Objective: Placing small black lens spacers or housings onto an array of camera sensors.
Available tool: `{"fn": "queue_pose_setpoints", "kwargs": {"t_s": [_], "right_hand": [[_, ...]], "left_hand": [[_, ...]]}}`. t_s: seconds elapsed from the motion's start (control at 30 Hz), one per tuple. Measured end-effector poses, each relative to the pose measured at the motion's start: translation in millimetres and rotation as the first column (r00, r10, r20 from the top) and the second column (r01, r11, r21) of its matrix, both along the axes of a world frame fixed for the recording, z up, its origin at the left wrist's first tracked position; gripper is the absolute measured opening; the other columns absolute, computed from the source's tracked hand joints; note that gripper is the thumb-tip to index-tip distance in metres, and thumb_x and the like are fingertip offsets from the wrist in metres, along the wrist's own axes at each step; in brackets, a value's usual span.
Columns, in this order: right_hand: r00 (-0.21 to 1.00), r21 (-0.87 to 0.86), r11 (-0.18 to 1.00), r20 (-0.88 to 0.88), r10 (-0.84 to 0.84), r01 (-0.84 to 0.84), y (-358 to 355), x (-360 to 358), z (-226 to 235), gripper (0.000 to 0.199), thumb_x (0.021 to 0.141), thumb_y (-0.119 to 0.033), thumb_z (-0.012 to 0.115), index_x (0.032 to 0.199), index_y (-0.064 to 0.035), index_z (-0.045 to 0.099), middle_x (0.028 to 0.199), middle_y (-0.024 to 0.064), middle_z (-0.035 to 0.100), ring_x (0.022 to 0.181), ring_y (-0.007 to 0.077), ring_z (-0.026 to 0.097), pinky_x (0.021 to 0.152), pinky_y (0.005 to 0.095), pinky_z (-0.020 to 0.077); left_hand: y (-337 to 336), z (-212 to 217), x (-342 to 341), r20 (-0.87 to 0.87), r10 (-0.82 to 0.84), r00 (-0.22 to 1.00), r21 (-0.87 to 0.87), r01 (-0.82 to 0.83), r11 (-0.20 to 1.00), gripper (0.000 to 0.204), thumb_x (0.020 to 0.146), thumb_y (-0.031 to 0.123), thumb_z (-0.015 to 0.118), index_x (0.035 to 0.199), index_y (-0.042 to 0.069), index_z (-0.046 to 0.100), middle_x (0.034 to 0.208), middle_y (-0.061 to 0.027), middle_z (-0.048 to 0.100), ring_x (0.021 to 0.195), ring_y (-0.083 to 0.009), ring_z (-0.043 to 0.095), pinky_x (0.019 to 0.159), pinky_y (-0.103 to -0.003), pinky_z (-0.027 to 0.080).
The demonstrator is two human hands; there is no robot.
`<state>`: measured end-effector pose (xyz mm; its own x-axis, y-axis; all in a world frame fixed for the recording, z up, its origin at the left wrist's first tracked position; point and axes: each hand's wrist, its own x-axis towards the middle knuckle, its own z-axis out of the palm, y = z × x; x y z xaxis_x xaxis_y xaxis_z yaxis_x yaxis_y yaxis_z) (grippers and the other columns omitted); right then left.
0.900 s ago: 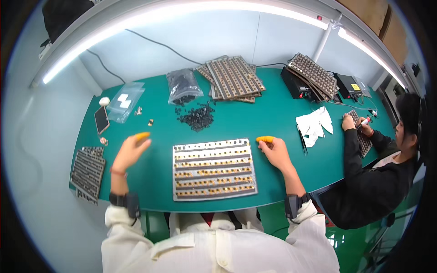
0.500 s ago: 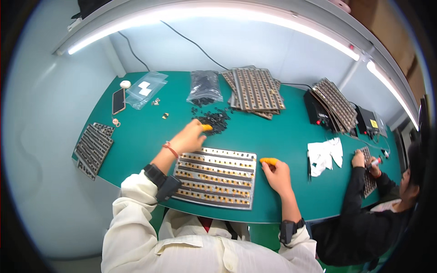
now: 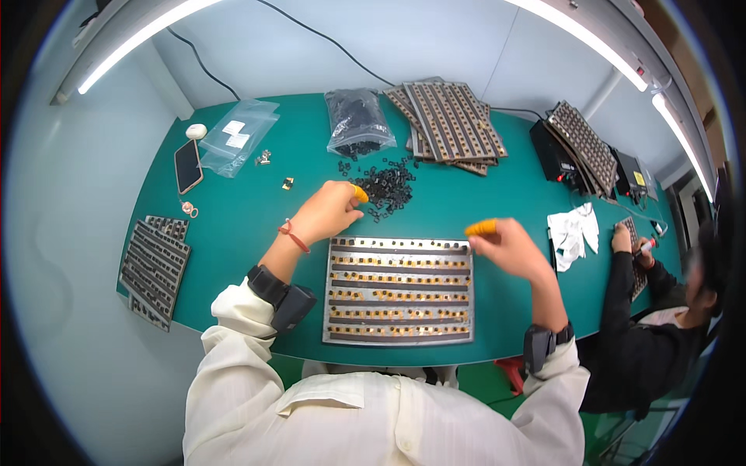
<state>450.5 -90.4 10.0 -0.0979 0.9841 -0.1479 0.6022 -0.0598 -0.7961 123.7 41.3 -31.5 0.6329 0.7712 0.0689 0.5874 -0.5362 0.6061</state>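
A flat rectangular tray (image 3: 399,304) lies before me, with rows of small brass-coloured pieces and black parts between dark strips. Beyond its far edge sits a heap of small black parts (image 3: 388,186). My left hand (image 3: 330,211), an orange cover on one finger, is at the heap's left edge with fingers curled together; whatever they pinch is too small to make out. At the tray's far right corner is my right hand (image 3: 513,247), also with an orange finger cover. Its thumb and forefinger are pinched, and I cannot make out what is between them.
Behind the heap stands a clear bag of black parts (image 3: 357,120); stacked trays (image 3: 454,120) lie to its right. Leftward are a phone (image 3: 188,167), flat plastic bags (image 3: 237,138) and more trays (image 3: 154,268). A white cloth (image 3: 573,237) lies right, near a co-worker (image 3: 660,334).
My view has shifted. My left hand has drawn back to the heap's near left edge. My right hand has come from beside the tray up to its far right corner.
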Motion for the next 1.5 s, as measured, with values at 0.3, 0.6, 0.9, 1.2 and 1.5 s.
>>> {"fn": "queue_pose_setpoints", "kwargs": {"t_s": [0.3,0.6,0.9,1.2,1.5], "right_hand": [[0.975,0.01,0.991,0.178,0.133,-0.137,68,-96,-15,0.025,0.084,-0.01,0.074,0.103,0.007,0.071,0.089,0.0165,0.074,0.082,0.0203,0.072,0.077,0.0322,0.0573],[0.954,0.138,0.983,0.29,0.08,-0.125,84,-132,-32,0.022,0.081,-0.009,0.077,0.094,0.0081,0.072,0.076,0.0156,0.071,0.069,0.0229,0.071,0.063,0.0329,0.0553],[0.922,0.087,0.972,0.343,0.178,-0.22,85,-115,-32,0.024,0.081,-0.011,0.078,0.095,0.0076,0.071,0.073,0.0132,0.069,0.065,0.0209,0.067,0.06,0.0323,0.0531],[0.935,0.022,0.975,0.29,0.206,-0.222,83,-96,-32,0.022,0.082,-0.006,0.076,0.099,0.0071,0.071,0.077,0.0141,0.07,0.069,0.018,0.067,0.064,0.0309,0.0537],[0.956,0.011,0.982,0.234,0.179,-0.187,79,-78,-29,0.021,0.084,-0.003,0.073,0.102,0.0071,0.071,0.082,0.012,0.073,0.073,0.0161,0.069,0.068,0.0282,0.0555]], "left_hand": [[-9,-14,3,0.059,0.021,0.998,0.004,-0.021,1.0,0.022,0.076,0.01,0.081,0.088,-0.006,0.071,0.084,-0.0165,0.067,0.073,-0.0283,0.068,0.068,-0.037,0.055],[-12,-19,-12,0.017,0.09,0.996,0.102,-0.091,0.991,0.021,0.082,0.015,0.075,0.081,-0.005,0.07,0.084,-0.0181,0.065,0.073,-0.0376,0.065,0.066,-0.043,0.053],[-2,-12,-32,0.025,0.23,0.973,0.133,-0.232,0.964,0.013,0.081,0.005,0.073,0.084,-0.007,0.068,0.083,-0.0186,0.067,0.075,-0.0338,0.067,0.068,-0.039,0.055],[-15,-14,-8,0.08,0.144,0.986,0.077,-0.151,0.986,0.023,0.081,0.012,0.078,0.088,-0.008,0.069,0.086,-0.016,0.066,0.076,-0.029,0.069,0.068,-0.037,0.055],[-15,-10,-13,0.018,0.141,0.99,0.133,-0.142,0.981,0.01,0.083,0.004,0.07,0.089,-0.003,0.073,0.091,-0.0151,0.066,0.077,-0.0346,0.066,0.07,-0.041,0.054]]}}
